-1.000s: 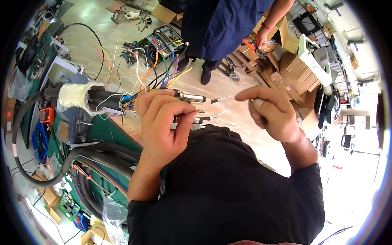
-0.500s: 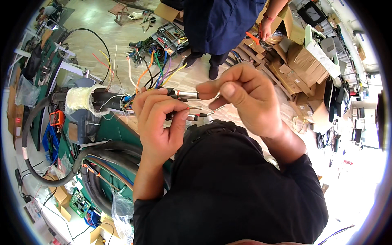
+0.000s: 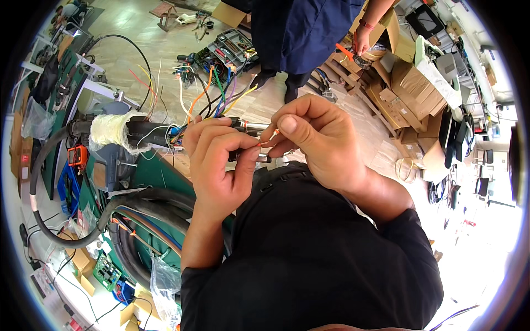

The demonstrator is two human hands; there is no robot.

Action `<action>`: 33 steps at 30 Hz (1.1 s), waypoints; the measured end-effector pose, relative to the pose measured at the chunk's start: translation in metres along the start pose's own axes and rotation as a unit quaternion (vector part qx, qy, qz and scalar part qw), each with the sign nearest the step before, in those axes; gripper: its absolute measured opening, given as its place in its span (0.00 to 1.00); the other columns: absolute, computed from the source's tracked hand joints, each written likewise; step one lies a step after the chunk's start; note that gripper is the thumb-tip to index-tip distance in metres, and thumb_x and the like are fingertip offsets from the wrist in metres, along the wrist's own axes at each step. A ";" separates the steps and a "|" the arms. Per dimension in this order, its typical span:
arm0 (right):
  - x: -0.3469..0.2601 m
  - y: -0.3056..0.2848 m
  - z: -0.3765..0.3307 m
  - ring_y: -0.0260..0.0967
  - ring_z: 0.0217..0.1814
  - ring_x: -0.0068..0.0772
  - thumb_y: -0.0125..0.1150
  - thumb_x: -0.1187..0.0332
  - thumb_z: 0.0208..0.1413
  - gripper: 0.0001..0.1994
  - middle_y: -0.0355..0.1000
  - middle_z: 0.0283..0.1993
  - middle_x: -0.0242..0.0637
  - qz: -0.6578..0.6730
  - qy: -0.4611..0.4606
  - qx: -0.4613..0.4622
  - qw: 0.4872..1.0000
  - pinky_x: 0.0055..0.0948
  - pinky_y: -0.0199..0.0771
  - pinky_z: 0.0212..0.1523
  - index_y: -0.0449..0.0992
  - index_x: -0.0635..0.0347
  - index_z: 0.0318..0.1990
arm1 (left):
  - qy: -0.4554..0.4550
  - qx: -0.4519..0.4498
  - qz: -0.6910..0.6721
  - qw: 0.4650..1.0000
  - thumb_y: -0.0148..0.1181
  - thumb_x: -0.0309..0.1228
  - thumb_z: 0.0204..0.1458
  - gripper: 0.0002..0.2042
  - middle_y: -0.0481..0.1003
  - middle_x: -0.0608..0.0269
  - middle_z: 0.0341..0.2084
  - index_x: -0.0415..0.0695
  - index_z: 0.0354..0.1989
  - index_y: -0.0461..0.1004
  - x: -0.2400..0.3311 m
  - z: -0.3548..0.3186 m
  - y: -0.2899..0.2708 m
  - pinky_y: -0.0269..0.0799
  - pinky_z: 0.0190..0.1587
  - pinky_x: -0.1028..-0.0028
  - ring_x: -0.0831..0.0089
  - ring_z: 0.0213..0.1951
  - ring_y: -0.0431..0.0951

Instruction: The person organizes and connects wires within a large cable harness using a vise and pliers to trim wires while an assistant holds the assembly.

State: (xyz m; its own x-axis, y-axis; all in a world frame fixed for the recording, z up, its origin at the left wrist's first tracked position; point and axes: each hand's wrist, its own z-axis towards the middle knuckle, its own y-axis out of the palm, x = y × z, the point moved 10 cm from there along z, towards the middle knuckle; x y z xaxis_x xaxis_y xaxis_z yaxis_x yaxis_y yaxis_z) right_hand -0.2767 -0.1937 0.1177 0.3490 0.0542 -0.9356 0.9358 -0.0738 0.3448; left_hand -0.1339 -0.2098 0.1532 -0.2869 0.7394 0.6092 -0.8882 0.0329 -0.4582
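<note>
My left hand (image 3: 221, 157) is closed, with thumb and forefinger pinching a thin copper-orange wire (image 3: 266, 144). My right hand (image 3: 326, 146) meets it from the right, its thumb and fingers pinched on a small shiny metal piece (image 3: 276, 133) at the wire's end; its exact shape is mostly hidden. Silver metal rods with black parts (image 3: 254, 126) stick out beyond my left fingers. A thick black cable (image 3: 144, 134) with a pale yellow wrap (image 3: 117, 132) runs in from the left, and its coloured wires (image 3: 200, 98) fan out behind my left hand.
A grey vise (image 3: 115, 168) stands below the wrap on the green bench (image 3: 160, 171). Heavy black cable coils (image 3: 146, 204) lie beside my left forearm. Across from me stands a person in a blue garment (image 3: 309, 38), holding an orange-handled tool (image 3: 345, 52). Cardboard boxes (image 3: 411, 88) are piled at right.
My right hand has moved left and slightly down, bringing the small metal piece up to my left fingertips. An orange wire now shows between the hands. My left hand stays almost in place.
</note>
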 end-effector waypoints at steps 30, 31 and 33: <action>0.001 0.004 0.001 0.75 0.38 0.28 0.56 0.64 0.63 0.12 0.75 0.36 0.41 -0.019 -0.003 0.000 1.000 0.26 0.79 0.37 0.71 0.67 0.41 | 0.010 0.010 -0.007 1.000 0.66 0.25 0.45 0.07 0.74 0.68 0.29 0.48 0.31 0.74 0.001 0.001 -0.002 0.56 0.57 0.56 0.62 0.44 0.72; 0.001 0.004 0.001 0.75 0.38 0.28 0.56 0.64 0.63 0.12 0.75 0.36 0.41 -0.019 -0.004 0.000 1.000 0.26 0.79 0.37 0.71 0.67 0.41 | 0.011 0.010 -0.006 1.000 0.66 0.25 0.45 0.07 0.74 0.68 0.29 0.48 0.31 0.74 0.001 0.001 -0.002 0.56 0.57 0.56 0.62 0.44 0.72; 0.001 0.004 0.001 0.75 0.37 0.28 0.56 0.64 0.63 0.12 0.75 0.36 0.41 -0.019 -0.005 0.001 1.000 0.26 0.79 0.37 0.71 0.67 0.41 | 0.013 0.011 -0.005 1.000 0.66 0.25 0.45 0.07 0.74 0.68 0.29 0.47 0.31 0.74 0.001 0.001 -0.002 0.56 0.57 0.56 0.62 0.44 0.72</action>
State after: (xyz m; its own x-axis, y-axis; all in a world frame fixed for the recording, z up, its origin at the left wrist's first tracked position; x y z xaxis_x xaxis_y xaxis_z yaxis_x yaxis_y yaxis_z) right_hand -0.2730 -0.1949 0.1180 0.3118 0.0463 -0.9490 0.9486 -0.0730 0.3080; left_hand -0.1326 -0.2098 0.1551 -0.2683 0.7563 0.5967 -0.8987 0.0267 -0.4378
